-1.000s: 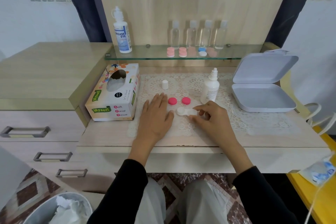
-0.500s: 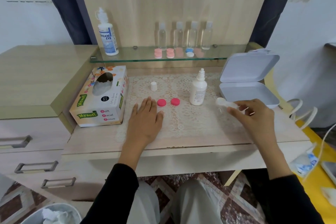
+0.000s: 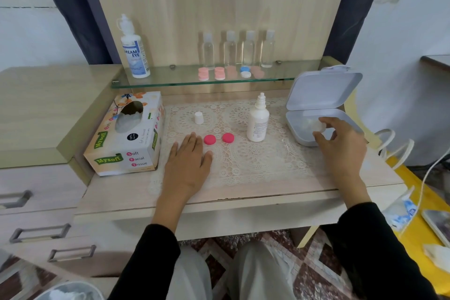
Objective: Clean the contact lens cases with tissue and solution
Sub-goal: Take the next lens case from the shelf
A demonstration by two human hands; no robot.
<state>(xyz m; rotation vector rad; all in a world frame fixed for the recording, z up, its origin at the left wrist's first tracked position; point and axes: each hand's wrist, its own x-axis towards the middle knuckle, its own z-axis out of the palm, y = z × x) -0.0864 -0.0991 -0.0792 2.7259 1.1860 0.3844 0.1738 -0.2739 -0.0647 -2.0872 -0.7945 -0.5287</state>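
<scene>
Head view: the right grip (image 3: 341, 146) is curled round a white lens case (image 3: 319, 126), pinching it between thumb and fingertips just over the base of an open grey box (image 3: 295, 133) at the right end of the desk (image 3: 267, 195). The case is blurred, so I cannot tell whether it touches the base. The box lid stands raised behind it.

The left grip (image 3: 186, 161) lies released, flat on the lace mat (image 3: 255, 161), fingers straight and holding nothing. Its fingertips are just beside the nearer of two pink caps (image 3: 209, 139), which sit side by side on the mat, apart from each other.

A small solution bottle (image 3: 258, 122) stands upright on the mat between the caps and the box, its nozzle bare. Its white cap (image 3: 199, 117) stands alone toward the back left of the mat. A tissue box (image 3: 126, 134) sits at the left edge of the desk with tissue showing in its opening.

On the glass shelf (image 3: 170, 84) behind stand a larger bottle (image 3: 134, 53) at the left, four clear bottles (image 3: 239, 50) in a row, and several more small cases (image 3: 211, 73) in front of them.
</scene>
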